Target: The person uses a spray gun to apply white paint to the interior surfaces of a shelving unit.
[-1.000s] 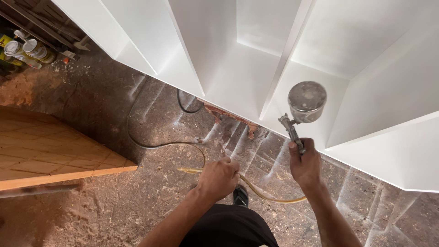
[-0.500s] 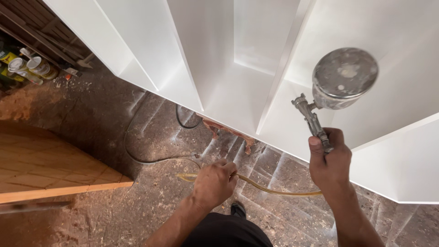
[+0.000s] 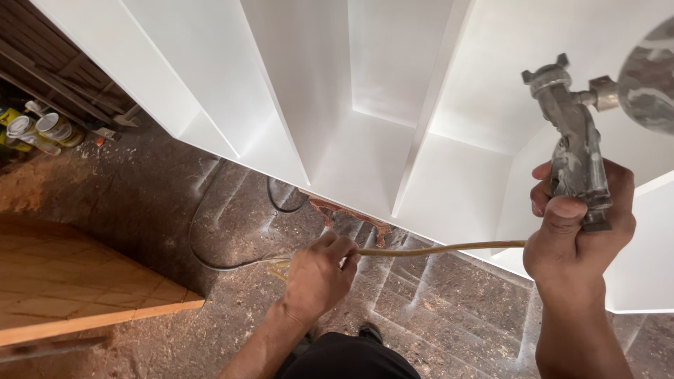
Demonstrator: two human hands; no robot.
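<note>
My right hand [image 3: 579,235] grips the handle of a grey metal spray gun [image 3: 572,151], held upright close to the camera at the right. Its round metal cup [image 3: 649,77] sticks out at the top right edge. A yellowish air hose [image 3: 442,248] runs from the gun leftward into my left hand [image 3: 319,274], which is closed around it low over the floor. Behind both hands lies a white cabinet [image 3: 365,105] with several open compartments and upright dividers.
The dusty brown floor [image 3: 147,203] carries white overspray streaks near the cabinet's edge. A black cable [image 3: 210,245] loops across it. A wooden board [image 3: 77,281] lies at the lower left. Several cans [image 3: 42,130] stand at the far left under dark shelving.
My right hand has lifted the spray gun up and toward the camera, so it looks much larger. My left hand has taken hold of the hose, now drawn taut.
</note>
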